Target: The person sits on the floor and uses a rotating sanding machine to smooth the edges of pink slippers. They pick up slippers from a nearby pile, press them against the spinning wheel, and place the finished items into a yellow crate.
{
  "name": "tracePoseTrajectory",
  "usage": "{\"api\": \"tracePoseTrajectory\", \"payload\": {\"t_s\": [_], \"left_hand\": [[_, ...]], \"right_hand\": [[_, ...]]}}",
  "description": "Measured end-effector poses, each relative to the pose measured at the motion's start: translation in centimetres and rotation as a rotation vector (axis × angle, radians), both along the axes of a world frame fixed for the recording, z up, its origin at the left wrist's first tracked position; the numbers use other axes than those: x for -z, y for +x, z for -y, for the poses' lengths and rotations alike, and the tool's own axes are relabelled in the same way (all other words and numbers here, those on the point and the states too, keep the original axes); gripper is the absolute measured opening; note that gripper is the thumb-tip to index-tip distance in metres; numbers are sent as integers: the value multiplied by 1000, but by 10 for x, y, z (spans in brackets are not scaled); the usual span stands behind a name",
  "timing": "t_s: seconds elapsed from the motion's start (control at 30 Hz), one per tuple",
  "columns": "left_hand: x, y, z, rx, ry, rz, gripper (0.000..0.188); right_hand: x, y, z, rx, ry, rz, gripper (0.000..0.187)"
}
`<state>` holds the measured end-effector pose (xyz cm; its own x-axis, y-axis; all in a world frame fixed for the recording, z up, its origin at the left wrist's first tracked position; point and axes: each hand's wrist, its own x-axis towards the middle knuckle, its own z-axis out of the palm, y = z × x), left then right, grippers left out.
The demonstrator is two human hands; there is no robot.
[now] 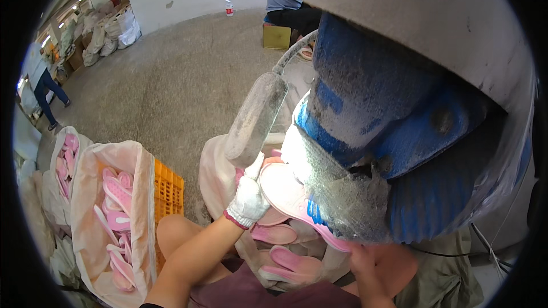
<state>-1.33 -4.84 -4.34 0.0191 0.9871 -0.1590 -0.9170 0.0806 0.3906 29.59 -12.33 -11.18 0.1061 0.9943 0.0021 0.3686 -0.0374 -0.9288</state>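
I hold a pink slipper sole slantwise against the underside of a dusty blue machine; its far edge is washed out by a bright lamp. My left hand, in a white knit glove, grips the sole's wide end from the left, thumb pointing up. At the narrow end on the right, my bare right hand has its fingers closed on the sole. Below, a cloth-lined container holds several pink slippers. A dusty, elongated lamp on a bent arm hangs just above my left hand.
On my left stands an orange crate with a pale liner full of pink slippers, beside another sack of them. Cables run at lower right. Farther off are a bottle, a seated person and a walking person.
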Motion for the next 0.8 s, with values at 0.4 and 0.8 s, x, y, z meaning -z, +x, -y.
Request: {"api": "tracePoseTrajectory", "payload": {"t_s": [0.4,0.8], "left_hand": [[-50,29,-3,-187,371,-606,40],[-15,57,2,-88,37,-107,43]], "right_hand": [[-22,23,-51,111,-47,-380,42],[-24,17,3,329,54,-483,45]]}}
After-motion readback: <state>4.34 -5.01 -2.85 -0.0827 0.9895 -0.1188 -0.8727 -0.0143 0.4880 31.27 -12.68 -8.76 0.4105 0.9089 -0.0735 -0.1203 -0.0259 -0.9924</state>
